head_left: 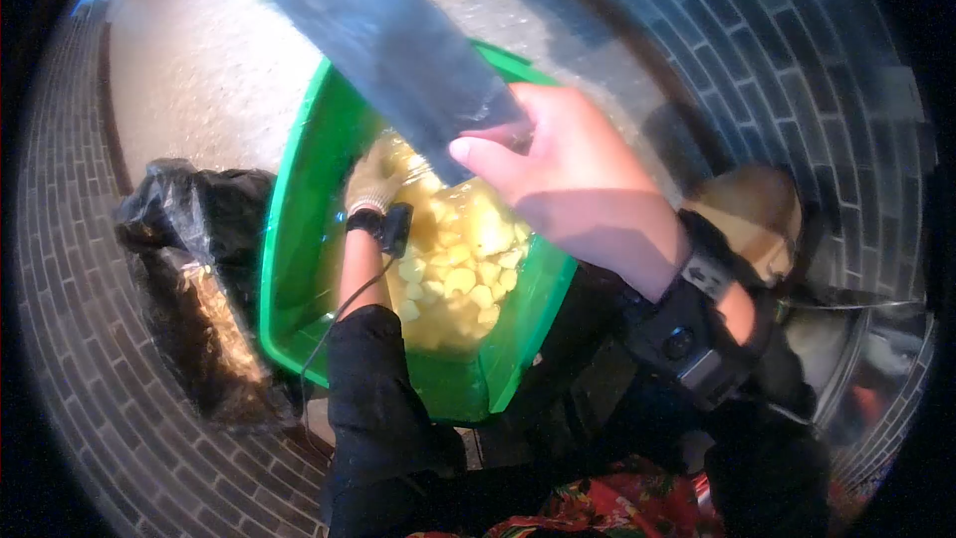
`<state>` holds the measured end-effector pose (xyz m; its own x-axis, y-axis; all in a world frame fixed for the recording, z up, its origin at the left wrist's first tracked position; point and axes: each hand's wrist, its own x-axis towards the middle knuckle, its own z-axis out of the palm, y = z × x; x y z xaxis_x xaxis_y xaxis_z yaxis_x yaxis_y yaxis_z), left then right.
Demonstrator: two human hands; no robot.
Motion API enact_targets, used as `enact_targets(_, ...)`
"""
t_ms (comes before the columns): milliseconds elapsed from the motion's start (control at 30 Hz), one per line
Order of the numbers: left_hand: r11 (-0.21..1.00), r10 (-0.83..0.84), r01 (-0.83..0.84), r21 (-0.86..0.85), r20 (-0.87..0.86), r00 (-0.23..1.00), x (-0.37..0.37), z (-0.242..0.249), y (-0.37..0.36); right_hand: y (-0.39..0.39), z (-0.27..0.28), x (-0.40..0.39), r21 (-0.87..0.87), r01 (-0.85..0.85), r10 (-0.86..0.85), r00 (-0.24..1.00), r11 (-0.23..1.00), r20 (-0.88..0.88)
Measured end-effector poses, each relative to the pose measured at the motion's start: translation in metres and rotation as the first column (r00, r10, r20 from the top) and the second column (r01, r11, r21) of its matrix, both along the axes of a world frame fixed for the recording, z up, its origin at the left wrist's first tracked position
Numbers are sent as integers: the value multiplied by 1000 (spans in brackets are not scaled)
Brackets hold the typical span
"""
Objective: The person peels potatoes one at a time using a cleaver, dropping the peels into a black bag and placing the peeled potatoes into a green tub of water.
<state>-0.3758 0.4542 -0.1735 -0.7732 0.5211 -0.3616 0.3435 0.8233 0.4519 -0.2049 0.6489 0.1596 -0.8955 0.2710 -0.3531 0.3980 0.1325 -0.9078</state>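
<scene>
My right hand [568, 154] is closed on the near end of a broad, flat grey metal blade [388, 45], with the thumb pressed along it. The blade slants up and left above a green tub [284, 249]. Inside the tub, pale yellow peeled potatoes [463, 274] lie in cloudy water, several of them cut into pieces. My left hand [373, 179], in a light knit glove, reaches into the tub at the potatoes' left side. Its fingers are blurred and partly hidden, so what it holds cannot be made out.
Left of the tub, an open black plastic bag [199, 209] holds light scraps. A rounded tan object [747, 214] sits to the right, near a shiny metal container [876, 379]. Brick-patterned paving [75, 269] surrounds these things. A cable runs from the left wrist strap.
</scene>
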Motion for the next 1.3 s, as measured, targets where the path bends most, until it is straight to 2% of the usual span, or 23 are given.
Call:
enact_targets(33,1000,9,-9,-4,1,1000,5,-18,-4,0,-6,2,26,36,-33,994,999,-101)
enact_targets(67,998,42,-46,30,124,991,8,-29,-7,-1,-11,2,49,73,-61,978,996,-202)
enact_targets(100,994,70,-88,63,246,967,11,-33,-8,-2,-12,2,49,62,-51,978,997,-202)
enact_targets(133,974,26,-88,207,286,958,21,-15,-6,-2,-13,2,30,65,-57,976,997,-211)
enact_targets(200,983,44,-97,153,318,947,31,15,8,-2,-13,2,11,67,-63,974,998,-218)
enact_targets(233,990,57,-97,99,346,936,32,13,9,-1,-12,2,27,65,-59,980,998,-192)
enact_targets(267,995,57,-76,71,234,971,29,-36,-1,-1,-12,3,41,65,-57,985,997,-165)
enact_targets(400,989,38,-85,124,337,941,50,0,30,-2,-6,4,92,42,-26,986,995,-162)
enact_targets(467,983,36,-99,157,362,931,55,17,56,-1,10,4,41,19,-23,996,999,84)
enact_targets(500,980,38,-107,167,375,926,56,27,67,1,5,6,49,22,-26,995,999,94)
enact_targets(567,981,45,-117,154,410,911,53,51,82,3,-8,9,94,24,-9,986,995,-164)
enact_targets(633,986,67,-130,106,463,884,48,65,84,4,-3,8,76,27,-17,993,997,-117)
enact_targets(667,970,49,-138,198,401,915,40,-29,82,6,3,7,62,44,-39,996,997,-80)
enact_targets(700,948,-142,36,318,317,938,32,-58,82,10,10,7,51,64,-62,997,997,-44)
enact_targets(800,962,-83,-53,267,471,878,38,9,87,21,21,7,34,152,-154,986,988,66)
enact_targets(833,961,-71,-66,267,473,878,41,11,88,24,26,6,34,151,-153,986,988,67)
enact_targets(900,959,-34,-101,264,462,886,47,11,92,28,35,5,-8,173,-164,947,985,278)
enact_targets(933,957,-10,-122,264,449,893,50,8,95,28,31,7,-9,175,-166,945,984,281)
enact_targets(1000,942,78,-197,271,394,916,54,3,103,26,21,12,-6,205,-205,978,979,49)
enact_targets(1133,859,278,-365,359,272,921,49,-4,114,30,19,19,2,176,-176,984,984,31)
enact_targets(1233,831,338,-408,377,239,910,40,6,111,32,22,20,16,171,-172,984,985,41)
enact_targets(1267,931,297,-333,148,221,929,36,17,108,33,24,20,51,169,-171,984,984,48)
enact_targets(1300,968,250,-236,-90,215,944,32,33,107,34,25,20,87,167,-172,984,982,54)
